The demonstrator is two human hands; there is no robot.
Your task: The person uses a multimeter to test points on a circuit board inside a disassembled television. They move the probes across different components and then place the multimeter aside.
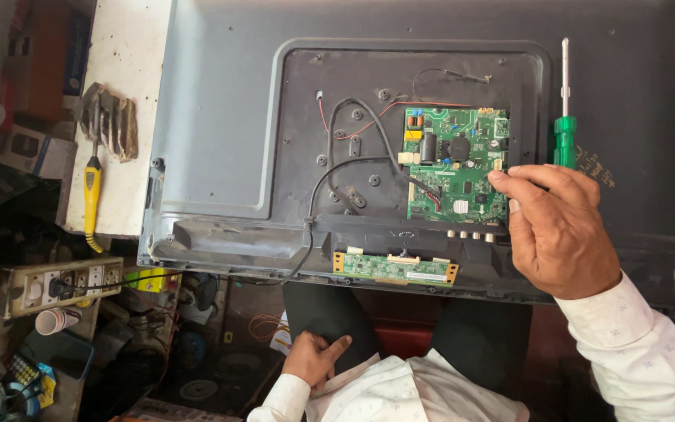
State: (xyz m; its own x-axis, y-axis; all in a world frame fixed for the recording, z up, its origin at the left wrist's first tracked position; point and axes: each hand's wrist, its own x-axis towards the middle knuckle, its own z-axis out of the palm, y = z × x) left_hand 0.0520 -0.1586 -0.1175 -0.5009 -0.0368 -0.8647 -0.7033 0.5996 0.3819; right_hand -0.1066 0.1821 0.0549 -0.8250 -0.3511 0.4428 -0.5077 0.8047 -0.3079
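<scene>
An opened flat-panel television [220,117] lies face down on the white tabletop [130,55], its back cover off. A green circuit board [455,168] sits right of centre in the dark recessed bay, roughly square, its connector edge toward the person. Black cables [353,133] and thin red wires loop across the bay to the board's left side. A narrow green strip board [394,268] lies below it, long axis running left to right along the near edge.

The right hand [560,227] rests at the circuit board's right edge, fingertips touching it, fingers loosely curled and clamped on nothing. The left hand [316,357] lies open on the person's lap, well apart from it.

A green-handled screwdriver [565,117] lies just beyond the right hand, shaft pointing away. A yellow-handled brush [95,156] rests at the tabletop's left.
</scene>
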